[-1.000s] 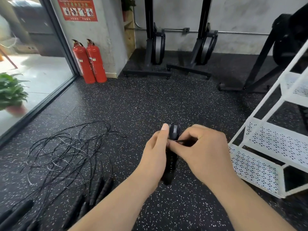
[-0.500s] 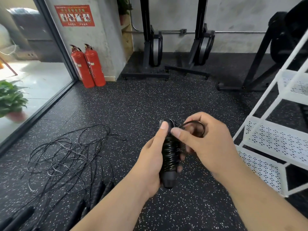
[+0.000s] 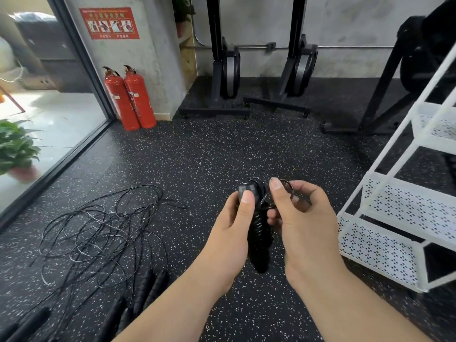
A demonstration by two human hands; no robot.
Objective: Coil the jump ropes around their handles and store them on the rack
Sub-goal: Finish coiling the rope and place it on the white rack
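The white rack (image 3: 407,208) stands at the right, and no coiled rope shows on the shelves in view, so the storing appears not yet begun. On the speckled floor (image 3: 209,156) at the left lies a tangle of jump ropes (image 3: 98,230), thin black cords looped loosely over one another, with their loose handles (image 3: 148,287) bunched at its near edge (how many ropes is hard to tell). Most of the task looks to be ahead.

One rope is nearly finished. The coiled jump rope (image 3: 259,233) is held upright in front of the person, above the floor and just left of the rack's lowest shelf. It is glossy black, with cord wound in close turns down the handles and a rounded cap showing at the top.

The left hand (image 3: 232,233) has its grip closed round this bundle, thumb pressed near the cap. The right hand (image 3: 301,223) pinches the last loop (image 3: 287,187) of cord beside the cap. Tucking that end looks like the step in hand.
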